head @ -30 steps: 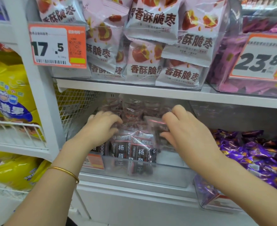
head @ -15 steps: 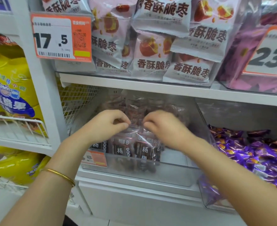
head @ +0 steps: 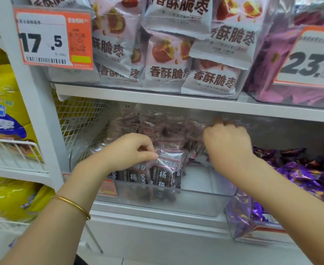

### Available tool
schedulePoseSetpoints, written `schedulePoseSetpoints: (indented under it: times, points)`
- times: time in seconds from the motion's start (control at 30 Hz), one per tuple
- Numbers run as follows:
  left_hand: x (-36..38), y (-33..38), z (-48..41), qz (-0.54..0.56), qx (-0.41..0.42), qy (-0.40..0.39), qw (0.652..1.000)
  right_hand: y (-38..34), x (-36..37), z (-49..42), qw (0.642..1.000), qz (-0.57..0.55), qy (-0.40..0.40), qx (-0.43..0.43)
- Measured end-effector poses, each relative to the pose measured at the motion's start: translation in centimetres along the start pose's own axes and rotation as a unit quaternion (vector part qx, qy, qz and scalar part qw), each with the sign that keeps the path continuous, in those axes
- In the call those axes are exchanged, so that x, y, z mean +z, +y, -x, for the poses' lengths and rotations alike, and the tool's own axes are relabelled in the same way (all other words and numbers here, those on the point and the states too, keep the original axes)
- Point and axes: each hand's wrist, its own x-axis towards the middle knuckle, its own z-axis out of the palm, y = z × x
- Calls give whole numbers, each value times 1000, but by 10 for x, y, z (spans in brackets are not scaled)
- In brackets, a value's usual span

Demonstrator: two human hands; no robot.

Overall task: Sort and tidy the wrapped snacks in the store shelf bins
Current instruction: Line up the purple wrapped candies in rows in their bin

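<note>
A clear plastic bin [head: 201,203] on the lower shelf holds several dark snack packets in clear wrap with white characters [head: 164,175]. They stand at the bin's front left and pile up at the back [head: 153,125]. My left hand [head: 126,152] pinches the top edge of a front packet between thumb and fingers. Farther back on the right side of the bin, my right hand [head: 228,144] has its fingers curled over packets. What those fingers hold is hidden behind the hand.
The shelf above [head: 176,101] carries a bin of pink-grey date snack bags [head: 168,60] and price tags [head: 53,38]. Purple wrapped candies [head: 306,173] fill the bin to the right. Yellow bags [head: 2,104] sit in wire racks at left. A gold bangle [head: 71,205] circles my left wrist.
My right hand has moved from beside the left hand to the back right of the bin. The left hand stays on the front packets, pinching one.
</note>
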Motion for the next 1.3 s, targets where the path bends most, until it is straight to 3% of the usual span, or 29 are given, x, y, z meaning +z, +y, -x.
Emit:
schedulePoseSetpoints:
  times: [0.03, 0.07, 0.23, 0.43, 0.6, 0.8, 1.03, 1.13, 1.3]
  points:
    - [-1, -1, 0, 3, -5, -2, 1000, 1, -12, 9, 999, -9, 46, -3]
    - [-1, -1, 0, 5, -10, -3, 1000, 3, -21, 16, 999, -17, 37, -13]
    - [0, -5, 0, -3, -20, -3, 1000, 2, -37, 27, 973, -200, -28, -109]
    - [3, -10, 0, -37, -19, -2, 999, -41, 11, 1, 942, -243, -131, -192]
    - [-1, -15, 0, -61, 9, -4, 998, -32, 21, -10, 926, -266, -173, -204]
    - [-4, -18, 5, -96, -23, -61, 993, -33, 22, -12, 913, -288, -208, -199]
    - [3, -19, 2, -217, -53, -119, 967, -32, 36, -4, 911, -295, -229, -177]
    - [6, -15, 0, -253, -32, -104, 961, -36, 38, -2, 913, -308, -220, -153]
    - [10, -18, 1, -272, 34, -26, 961, -43, 35, 2, 933, -303, -140, -131]
